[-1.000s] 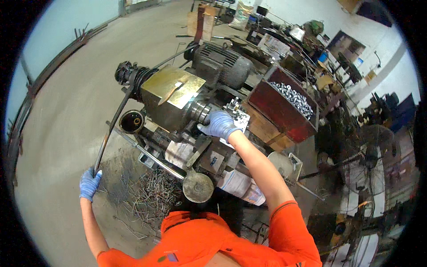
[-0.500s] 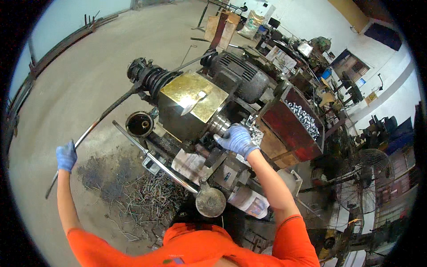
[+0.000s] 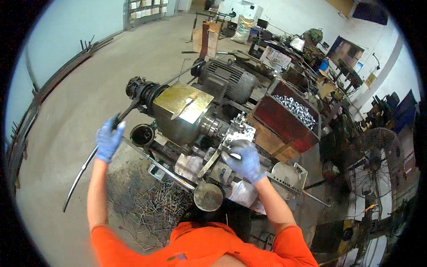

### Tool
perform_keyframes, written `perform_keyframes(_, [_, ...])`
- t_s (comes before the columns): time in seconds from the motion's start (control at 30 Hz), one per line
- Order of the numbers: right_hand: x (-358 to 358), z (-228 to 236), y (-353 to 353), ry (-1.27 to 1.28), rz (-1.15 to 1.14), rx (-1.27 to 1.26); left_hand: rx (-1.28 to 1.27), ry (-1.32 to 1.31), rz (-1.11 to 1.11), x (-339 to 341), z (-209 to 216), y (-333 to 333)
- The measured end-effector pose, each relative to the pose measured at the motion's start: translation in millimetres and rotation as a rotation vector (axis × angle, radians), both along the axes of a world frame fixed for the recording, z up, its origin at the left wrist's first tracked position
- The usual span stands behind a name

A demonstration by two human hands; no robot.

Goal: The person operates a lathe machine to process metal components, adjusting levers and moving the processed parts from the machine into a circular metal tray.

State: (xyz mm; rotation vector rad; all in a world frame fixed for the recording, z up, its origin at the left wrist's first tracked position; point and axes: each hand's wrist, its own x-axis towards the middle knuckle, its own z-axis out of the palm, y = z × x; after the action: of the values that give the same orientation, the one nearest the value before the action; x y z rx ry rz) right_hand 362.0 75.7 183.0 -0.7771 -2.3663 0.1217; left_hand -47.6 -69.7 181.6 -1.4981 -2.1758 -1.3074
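My left hand (image 3: 109,140), in a blue glove, is closed around a long metal lever bar (image 3: 81,170) that runs up to the left end of the lathe-like machine (image 3: 175,127). My right hand (image 3: 245,161), also gloved, is curled around a small shiny metal piece (image 3: 235,156); only its bright edge shows, so its exact kind is unclear. That hand is above the machine's tool slide, just nearer to me than a bright metal block (image 3: 241,132) with shavings on it. The round spindle chuck (image 3: 212,126) is beside the block, with a gap between it and my right hand.
A red bin (image 3: 284,118) at the right holds many small metal rings (image 3: 296,110). A motor (image 3: 229,80) sits behind the brass-coloured cover (image 3: 183,101). A second steel bar (image 3: 167,171) and a round disc (image 3: 208,197) are close to my body. Metal shavings (image 3: 153,207) cover the floor; a fan (image 3: 373,162) stands right.
My left hand has slid up the lever bar toward the machine. My right hand has drawn back from the chuck toward me, and a small shiny piece now shows in it.
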Motion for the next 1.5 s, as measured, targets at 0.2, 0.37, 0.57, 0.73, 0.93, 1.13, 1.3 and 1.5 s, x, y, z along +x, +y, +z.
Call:
perform_keyframes(0.2, [97.5, -52.9, -72.7, 0.089, -0.095, -0.223, -0.073, 0.299, -0.118, 102.9, 15.9, 98.2])
perform_keyframes(0.37, [186.6, -118.4, -133.0, -0.024, -0.413, -0.496, -0.054, 0.527, -0.117, 120.1, -23.0, 130.4])
perform_keyframes(0.57, [217.8, -144.0, -156.6, 0.122, -0.627, -0.748, 0.041, 0.598, -0.062, 109.8, -4.4, 127.9])
perform_keyframes(0.73, [192.2, -109.0, -132.7, 0.085, -0.437, -0.510, -0.210, 0.556, 0.121, 79.7, 30.8, 167.0])
perform_keyframes(0.93, [175.0, -99.9, -136.7, 0.128, -0.358, -0.508, -0.348, 0.576, 0.036, 104.1, 28.3, 180.0])
perform_keyframes(1.13, [187.9, -103.0, -144.8, 0.129, -0.413, -0.433, -0.153, 0.438, -0.419, 206.1, 19.3, 128.9])
perform_keyframes(1.3, [194.3, -97.4, -142.9, 0.137, -0.443, -0.437, -0.043, 0.295, -0.406, 225.8, -28.6, 123.8])
perform_keyframes(1.5, [194.1, -100.7, -148.0, 0.196, -0.450, -0.527, -0.174, 0.367, -0.441, 220.5, -36.2, 109.9])
